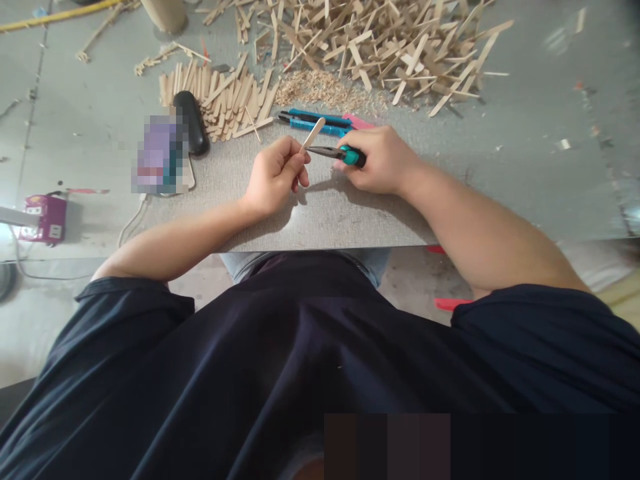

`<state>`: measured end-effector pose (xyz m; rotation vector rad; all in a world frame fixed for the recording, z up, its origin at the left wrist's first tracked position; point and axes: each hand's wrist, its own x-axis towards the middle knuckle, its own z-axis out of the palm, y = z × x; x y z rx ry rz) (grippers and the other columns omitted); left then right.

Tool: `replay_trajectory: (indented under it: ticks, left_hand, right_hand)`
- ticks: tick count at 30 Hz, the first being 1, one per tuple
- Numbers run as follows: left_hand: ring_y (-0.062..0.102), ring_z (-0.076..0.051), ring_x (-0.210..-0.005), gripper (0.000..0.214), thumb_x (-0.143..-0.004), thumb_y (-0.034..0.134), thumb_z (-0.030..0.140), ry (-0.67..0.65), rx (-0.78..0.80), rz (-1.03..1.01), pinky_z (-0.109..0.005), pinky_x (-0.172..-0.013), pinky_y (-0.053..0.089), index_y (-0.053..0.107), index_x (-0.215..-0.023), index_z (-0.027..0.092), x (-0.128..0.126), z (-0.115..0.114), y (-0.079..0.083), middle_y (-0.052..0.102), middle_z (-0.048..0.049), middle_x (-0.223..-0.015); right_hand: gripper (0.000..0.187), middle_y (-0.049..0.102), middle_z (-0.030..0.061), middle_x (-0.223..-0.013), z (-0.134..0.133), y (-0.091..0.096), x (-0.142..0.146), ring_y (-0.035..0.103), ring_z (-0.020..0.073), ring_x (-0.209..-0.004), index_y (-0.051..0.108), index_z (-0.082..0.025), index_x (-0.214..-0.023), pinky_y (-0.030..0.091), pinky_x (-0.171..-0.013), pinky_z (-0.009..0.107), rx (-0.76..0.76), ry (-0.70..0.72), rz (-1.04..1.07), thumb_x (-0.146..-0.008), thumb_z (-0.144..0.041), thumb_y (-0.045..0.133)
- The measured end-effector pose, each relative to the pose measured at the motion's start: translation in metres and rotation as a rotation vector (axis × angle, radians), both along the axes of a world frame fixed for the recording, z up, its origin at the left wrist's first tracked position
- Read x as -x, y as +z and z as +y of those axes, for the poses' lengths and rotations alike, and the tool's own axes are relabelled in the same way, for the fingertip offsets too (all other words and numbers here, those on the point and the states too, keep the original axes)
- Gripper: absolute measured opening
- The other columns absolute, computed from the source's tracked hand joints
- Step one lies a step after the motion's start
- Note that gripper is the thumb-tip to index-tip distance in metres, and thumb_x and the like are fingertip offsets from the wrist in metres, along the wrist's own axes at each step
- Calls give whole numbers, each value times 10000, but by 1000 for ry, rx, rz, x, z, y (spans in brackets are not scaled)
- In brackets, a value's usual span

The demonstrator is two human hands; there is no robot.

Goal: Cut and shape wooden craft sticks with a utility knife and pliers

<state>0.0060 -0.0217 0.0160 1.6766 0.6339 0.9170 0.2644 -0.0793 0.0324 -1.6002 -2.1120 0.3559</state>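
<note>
Between the thumb and fingers of my left hand is a flat wooden craft stick, its rounded end pointing up and to the right. My right hand grips needle-nose pliers with green and black handles. The tips of the pliers meet the stick's edge just above my left fingers; whether the jaws are closed on it I cannot tell. Behind both hands lies a blue utility knife, partly hidden by the stick. A pink object beside it is partly covered by my right hand.
A large loose heap of craft sticks lies at the back, with wood shavings before it. More sticks lie in rows at left, beside a black case and a blurred-out phone-like object. A purple power socket stands far left.
</note>
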Motion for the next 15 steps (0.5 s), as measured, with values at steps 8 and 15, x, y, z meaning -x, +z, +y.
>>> replay_trajectory:
  ticks: [8,15]
  left_hand:
    - [581,-86,-468,261,-1165,599,329,9,150,40,-204,-510,472,629,-916,254,-2,6,2,655,61,-590]
    - [628,-83,-489,300,-1196,534,238,-78,252,10,-192,-535,495,607,-904,242,-3,3,8,667,59,-602]
  right_hand:
    - [263,858,86,-1158,5,-5,3,789,426,-1218,748,-318,-1152,620,-1075,620,-36,-57,-18,-899,-360,692]
    - [244,854,75,-1214,3,0,-1,775,408,-1194,754,-353,-1125,607,-1092,632,21,-14,31,-923,-461,670]
